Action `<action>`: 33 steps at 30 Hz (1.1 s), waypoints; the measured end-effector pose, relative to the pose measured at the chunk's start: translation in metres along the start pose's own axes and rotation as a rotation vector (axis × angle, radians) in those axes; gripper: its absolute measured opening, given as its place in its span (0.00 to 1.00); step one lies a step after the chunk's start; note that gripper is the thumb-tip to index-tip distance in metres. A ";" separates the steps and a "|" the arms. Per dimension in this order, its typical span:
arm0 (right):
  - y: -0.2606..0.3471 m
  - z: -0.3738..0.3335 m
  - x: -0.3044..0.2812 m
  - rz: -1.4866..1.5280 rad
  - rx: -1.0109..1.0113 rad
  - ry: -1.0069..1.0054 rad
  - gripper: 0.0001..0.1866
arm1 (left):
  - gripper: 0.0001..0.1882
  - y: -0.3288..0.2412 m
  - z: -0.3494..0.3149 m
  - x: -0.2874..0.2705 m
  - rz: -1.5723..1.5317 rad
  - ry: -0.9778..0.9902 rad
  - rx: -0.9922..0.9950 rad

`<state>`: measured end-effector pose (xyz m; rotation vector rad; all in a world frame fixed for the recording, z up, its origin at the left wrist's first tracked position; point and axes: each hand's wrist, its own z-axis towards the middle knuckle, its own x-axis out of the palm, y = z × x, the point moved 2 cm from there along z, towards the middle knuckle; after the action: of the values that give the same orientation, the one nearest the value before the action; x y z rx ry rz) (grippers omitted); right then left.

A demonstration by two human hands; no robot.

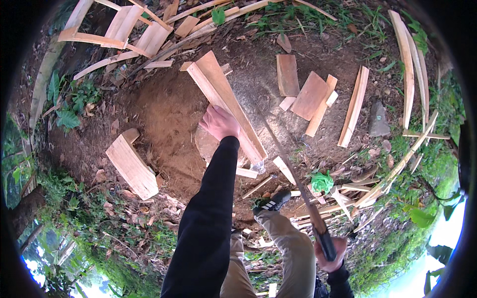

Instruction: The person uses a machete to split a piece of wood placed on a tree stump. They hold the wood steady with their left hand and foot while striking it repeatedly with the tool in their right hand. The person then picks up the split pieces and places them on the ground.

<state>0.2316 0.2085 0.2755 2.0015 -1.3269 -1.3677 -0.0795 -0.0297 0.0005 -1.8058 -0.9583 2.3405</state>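
My left hand [219, 122] is closed on the near side of a thick wooden plank [231, 107], its arm reaching up in a black sleeve. The plank lies aslant, with a flat brownish block [204, 144] partly visible under it and my hand. At the lower right my right hand [332, 252] grips the black handle of a machete [294, 176]. Its long, narrow, dark blade points up and to the left, with the tip just right of the plank. Blade and plank look apart in this view.
Short boards [287, 74] lie on the soil beyond the blade, near a long batten [354, 107] and a grey stone [379, 119]. An angled wood piece [131, 166] sits at left. Wooden frames [119, 30] stand at the far left. A green plastic bag [322, 183] lies beside my shoe [272, 202].
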 end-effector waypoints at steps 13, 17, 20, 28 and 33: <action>-0.013 -0.067 0.006 0.028 -0.058 0.000 0.06 | 0.20 -0.001 -0.002 0.002 0.036 -0.026 0.010; -0.017 -0.079 0.001 0.022 -0.057 -0.004 0.05 | 0.21 -0.004 -0.001 0.002 0.043 0.017 0.007; -0.018 -0.084 -0.006 0.002 -0.030 0.027 0.04 | 0.21 -0.002 0.002 0.002 0.055 -0.005 0.000; 0.007 -0.073 0.004 -0.001 0.038 0.057 0.03 | 0.19 0.000 -0.002 0.002 0.040 0.016 -0.024; 0.000 -0.089 0.004 0.001 0.006 0.075 0.08 | 0.19 0.000 -0.002 0.005 0.031 -0.055 -0.007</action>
<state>0.3096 0.1877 0.3139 2.0348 -1.3000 -1.2768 -0.0793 -0.0271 -0.0038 -1.7802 -0.9534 2.4202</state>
